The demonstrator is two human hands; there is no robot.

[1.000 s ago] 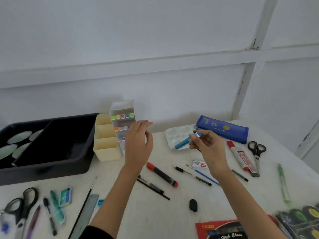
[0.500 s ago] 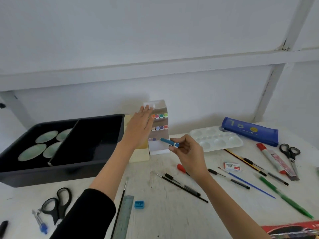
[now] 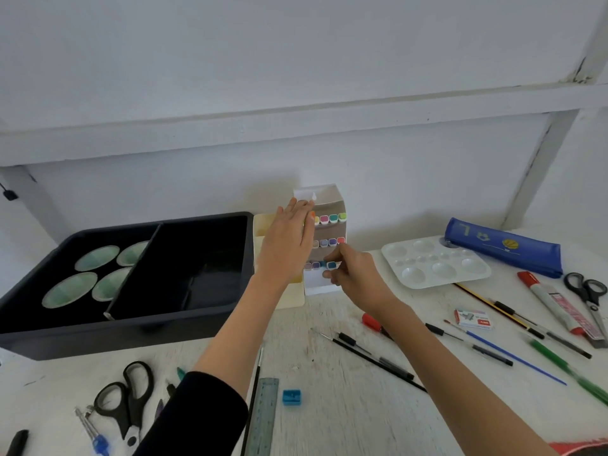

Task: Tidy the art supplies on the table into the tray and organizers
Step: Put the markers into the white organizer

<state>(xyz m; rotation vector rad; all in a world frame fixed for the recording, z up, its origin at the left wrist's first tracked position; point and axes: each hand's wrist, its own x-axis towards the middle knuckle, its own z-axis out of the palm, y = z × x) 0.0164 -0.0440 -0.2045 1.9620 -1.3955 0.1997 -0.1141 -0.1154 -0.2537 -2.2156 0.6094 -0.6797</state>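
Note:
A white marker box (image 3: 333,198) stands upright at the wall, with rows of coloured marker ends showing in its front. My left hand (image 3: 289,245) lies flat against the box's left front, fingers straight. My right hand (image 3: 356,275) pinches the end of a blue marker (image 3: 331,265), which sits almost fully inside the bottom row of the box. A cream organizer (image 3: 293,298) stands just left of the box, partly hidden by my left arm. The black tray (image 3: 131,327) is further left with green round dishes (image 3: 70,288) in its left compartment.
A white palette (image 3: 435,265) and a blue pencil case (image 3: 500,245) lie to the right. Pens, a red marker (image 3: 546,299), a staple box (image 3: 473,319) and scissors (image 3: 587,292) are scattered right. Near me are a ruler (image 3: 263,416), a blue sharpener (image 3: 291,397) and black scissors (image 3: 126,398).
My right hand carried the blue marker left to the box and pushed it into the bottom row. My left hand moved onto the box front and stays there.

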